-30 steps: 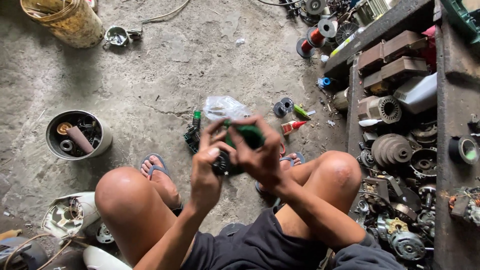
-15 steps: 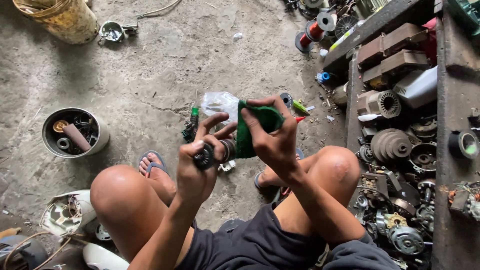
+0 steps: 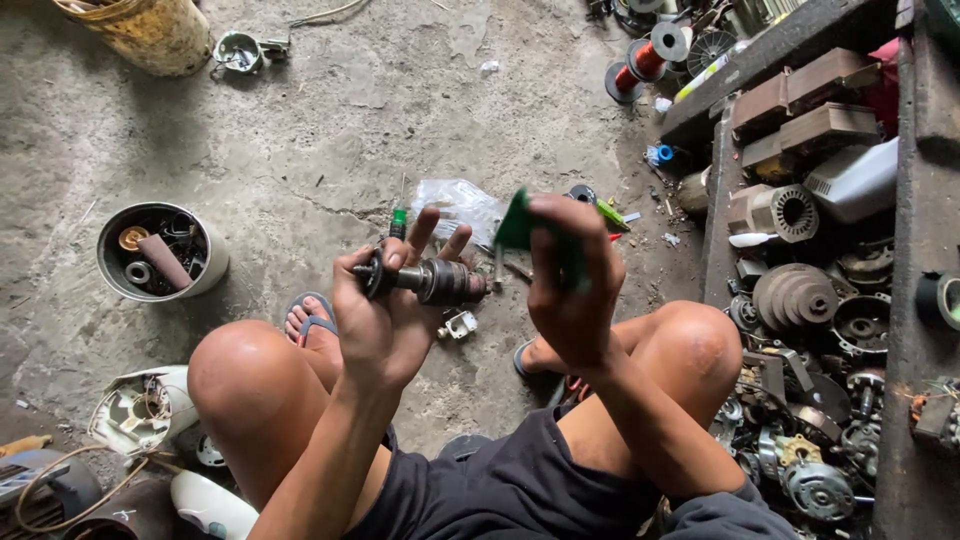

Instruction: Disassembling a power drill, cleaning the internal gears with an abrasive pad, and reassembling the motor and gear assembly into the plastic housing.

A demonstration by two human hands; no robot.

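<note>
I am squatting over a concrete floor, my knees at both sides of the view. My left hand (image 3: 385, 310) grips a dark metal motor rotor (image 3: 435, 281) by its shaft end, holding it level in front of me. My right hand (image 3: 572, 285) is closed around a green plastic housing (image 3: 520, 225), held just right of the rotor and apart from it. On the floor beyond my hands lie a clear plastic bag (image 3: 460, 200), a green-handled screwdriver (image 3: 399, 218) and small loose parts (image 3: 458, 324).
A white tub (image 3: 205, 275) of scrap parts stands at left, a yellow bucket (image 3: 150, 35) at top left. Wire spools (image 3: 645, 60) lie at top. Shelves (image 3: 905, 330) at right hold motors, stators and pulleys. Fan casings and cable lie at bottom left.
My hands have pulled apart: the green housing has come off to the right in my right hand, and the rotor now shows bare in my left.
</note>
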